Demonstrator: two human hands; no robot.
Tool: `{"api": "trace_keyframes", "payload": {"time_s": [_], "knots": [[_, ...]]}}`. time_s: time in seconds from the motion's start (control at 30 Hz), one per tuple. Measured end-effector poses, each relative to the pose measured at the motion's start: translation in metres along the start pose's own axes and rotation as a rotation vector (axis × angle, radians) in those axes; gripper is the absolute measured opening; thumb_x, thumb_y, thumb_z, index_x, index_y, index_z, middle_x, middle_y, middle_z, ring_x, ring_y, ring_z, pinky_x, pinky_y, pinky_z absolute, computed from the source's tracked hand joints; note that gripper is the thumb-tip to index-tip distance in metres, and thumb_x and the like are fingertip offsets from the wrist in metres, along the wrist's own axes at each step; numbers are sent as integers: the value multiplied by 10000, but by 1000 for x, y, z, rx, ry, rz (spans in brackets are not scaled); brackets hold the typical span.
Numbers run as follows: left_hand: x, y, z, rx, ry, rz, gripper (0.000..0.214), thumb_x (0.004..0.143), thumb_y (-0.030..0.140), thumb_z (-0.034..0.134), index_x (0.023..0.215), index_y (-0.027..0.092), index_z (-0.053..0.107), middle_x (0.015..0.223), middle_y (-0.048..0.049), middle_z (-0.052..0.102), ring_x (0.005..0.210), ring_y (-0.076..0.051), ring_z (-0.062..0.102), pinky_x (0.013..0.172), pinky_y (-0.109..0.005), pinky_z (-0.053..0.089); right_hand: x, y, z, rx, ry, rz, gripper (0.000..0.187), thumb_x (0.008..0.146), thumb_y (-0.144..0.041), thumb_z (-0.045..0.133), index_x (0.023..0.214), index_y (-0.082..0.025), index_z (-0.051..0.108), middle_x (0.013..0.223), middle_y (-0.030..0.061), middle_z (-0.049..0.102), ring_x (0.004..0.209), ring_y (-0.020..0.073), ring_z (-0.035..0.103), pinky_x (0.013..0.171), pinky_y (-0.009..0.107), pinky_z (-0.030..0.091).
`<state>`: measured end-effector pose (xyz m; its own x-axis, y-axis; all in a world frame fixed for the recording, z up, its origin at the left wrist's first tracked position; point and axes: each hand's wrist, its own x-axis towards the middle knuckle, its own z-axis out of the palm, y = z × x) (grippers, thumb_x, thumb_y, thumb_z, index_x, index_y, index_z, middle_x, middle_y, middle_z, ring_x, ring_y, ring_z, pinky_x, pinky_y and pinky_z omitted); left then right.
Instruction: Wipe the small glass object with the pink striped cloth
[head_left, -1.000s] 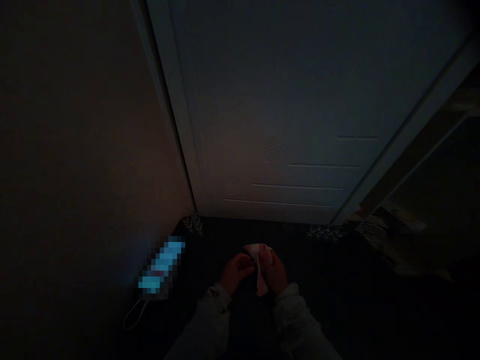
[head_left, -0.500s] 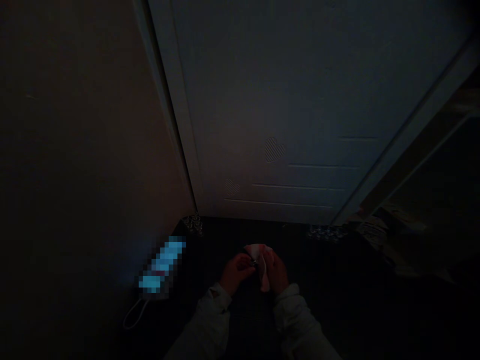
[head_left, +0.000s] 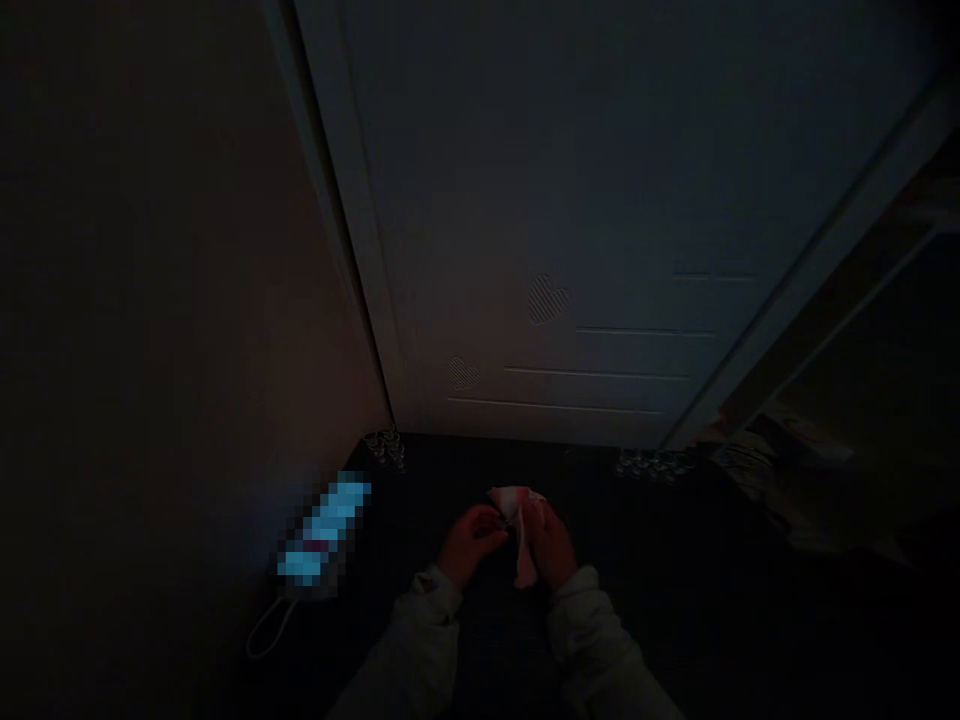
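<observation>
The scene is very dark. Low in the middle of the head view, my left hand [head_left: 471,542] and my right hand [head_left: 551,543] are close together above a dark floor. Both are closed on a small pale pink piece of cloth or paper [head_left: 519,520] held between them; a strip of it hangs down by my right palm. My left fingers pinch its left edge. Pale sleeves cover both forearms. What the pink piece is cannot be made out.
A white door [head_left: 600,250] with two heart marks stands straight ahead, a wall [head_left: 165,300] to the left. A glowing blue screen [head_left: 324,530] with a white cable [head_left: 266,632] lies at the left. Small shiny objects [head_left: 386,447] sit by the door's foot.
The hands stay in the same spot. The hanging strip of the pink piece shifts slightly between my fingers.
</observation>
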<state>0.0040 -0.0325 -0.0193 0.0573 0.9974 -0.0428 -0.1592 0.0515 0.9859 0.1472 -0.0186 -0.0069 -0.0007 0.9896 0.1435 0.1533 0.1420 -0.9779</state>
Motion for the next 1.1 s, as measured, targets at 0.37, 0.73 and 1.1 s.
{"api": "trace_keyframes", "payload": {"time_s": [0.37,0.73,1.1], "knots": [[-4,14,2,-9,13,-16,302,544,237,697,806,157,571,755,-22,601,760,-159,552,745,-296,409,-1,-8,-1,-3,-35,52,324,668,-402,535,891,-171,580,846,45,623,775,188,555,691,265,422],[-3,13,2,-15,21,-15,299,562,257,688,815,156,563,745,-18,590,751,-149,547,736,-285,399,1,-2,-1,12,-36,-12,359,751,-451,415,878,-165,592,868,61,620,825,187,544,751,280,408],[-3,14,2,5,26,-4,315,623,331,633,885,171,561,793,-23,598,747,-141,533,670,-248,391,1,4,-1,6,-35,46,365,675,-394,543,961,-170,579,949,64,619,879,207,554,777,298,418]]}}
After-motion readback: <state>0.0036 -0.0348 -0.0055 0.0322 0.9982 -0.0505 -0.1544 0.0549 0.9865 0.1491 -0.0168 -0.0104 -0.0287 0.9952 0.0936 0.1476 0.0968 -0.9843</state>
